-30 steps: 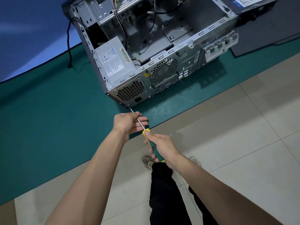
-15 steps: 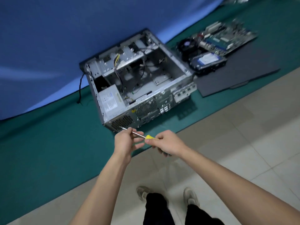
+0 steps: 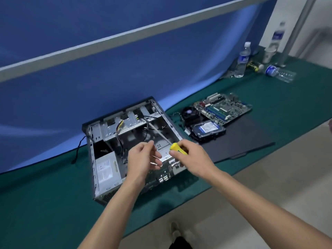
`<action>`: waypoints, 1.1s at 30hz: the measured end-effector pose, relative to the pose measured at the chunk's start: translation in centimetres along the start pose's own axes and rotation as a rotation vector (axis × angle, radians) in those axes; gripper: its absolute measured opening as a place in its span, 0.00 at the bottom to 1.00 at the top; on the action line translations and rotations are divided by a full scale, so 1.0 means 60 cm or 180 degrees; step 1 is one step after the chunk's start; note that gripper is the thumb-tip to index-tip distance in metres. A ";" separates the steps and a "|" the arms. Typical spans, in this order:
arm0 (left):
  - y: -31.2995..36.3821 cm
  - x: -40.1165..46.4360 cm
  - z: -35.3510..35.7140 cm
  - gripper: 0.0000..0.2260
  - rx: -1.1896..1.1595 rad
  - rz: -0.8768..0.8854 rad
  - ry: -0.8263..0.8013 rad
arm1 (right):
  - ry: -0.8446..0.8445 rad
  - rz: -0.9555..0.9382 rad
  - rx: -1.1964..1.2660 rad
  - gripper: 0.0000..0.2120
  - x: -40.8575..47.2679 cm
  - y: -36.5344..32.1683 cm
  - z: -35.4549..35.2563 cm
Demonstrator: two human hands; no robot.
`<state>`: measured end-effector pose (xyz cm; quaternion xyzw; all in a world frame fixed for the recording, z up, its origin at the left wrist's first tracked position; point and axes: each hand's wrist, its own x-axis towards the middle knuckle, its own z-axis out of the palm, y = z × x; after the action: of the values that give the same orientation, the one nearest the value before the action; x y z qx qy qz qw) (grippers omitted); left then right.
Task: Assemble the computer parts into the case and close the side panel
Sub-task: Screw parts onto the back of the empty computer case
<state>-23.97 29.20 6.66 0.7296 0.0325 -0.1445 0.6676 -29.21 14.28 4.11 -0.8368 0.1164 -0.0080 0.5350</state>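
The open metal computer case point(image 3: 93, 159) lies on its side on the green mat point(image 3: 45, 194), with a grey power supply point(image 3: 106, 170) inside its near left corner. My right hand point(image 3: 194, 159) grips the yellow handle of a screwdriver point(image 3: 175, 146), whose shaft slants up and left over the case's inside. My left hand point(image 3: 143, 159) hovers over the case's rear edge with its fingers relaxed and apart from the shaft. To the right of the case lie a motherboard point(image 3: 222, 107), a cooler fan point(image 3: 190, 114), a hard drive point(image 3: 208, 129) and the black side panel point(image 3: 242, 137).
A blue backdrop rises behind the mat. Far right stand two water bottles point(image 3: 242, 60) and a paper cup point(image 3: 269, 54), and a third bottle point(image 3: 280, 73) lies flat. Pale floor tiles point(image 3: 269, 186) border the mat in front. My shoes show at the bottom.
The view has pulled up and back from the case. Both hands have risen from the case's rear bottom corner. My left hand has let go of the shaft, which now points over the case.
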 end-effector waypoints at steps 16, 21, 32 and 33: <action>-0.026 0.386 0.135 0.17 0.1980 0.0191 0.0150 | 0.0290 0.1088 0.0841 0.19 0.284 0.085 -0.073; -0.051 0.409 0.168 0.21 0.2548 0.0693 0.0465 | 0.0424 0.1372 0.0898 0.12 0.342 0.124 -0.071; -0.069 0.403 0.200 0.14 0.3873 0.0624 0.0760 | 0.0016 0.2084 0.0822 0.04 0.461 0.189 0.023; -0.069 0.403 0.202 0.13 0.3944 0.0579 0.0778 | -0.0037 0.2133 0.0731 0.04 0.472 0.195 0.031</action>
<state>-3.86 14.22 -4.27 0.9915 -0.0432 0.0051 0.1229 -3.59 5.53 -10.32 -0.6865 0.3797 0.1596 0.5992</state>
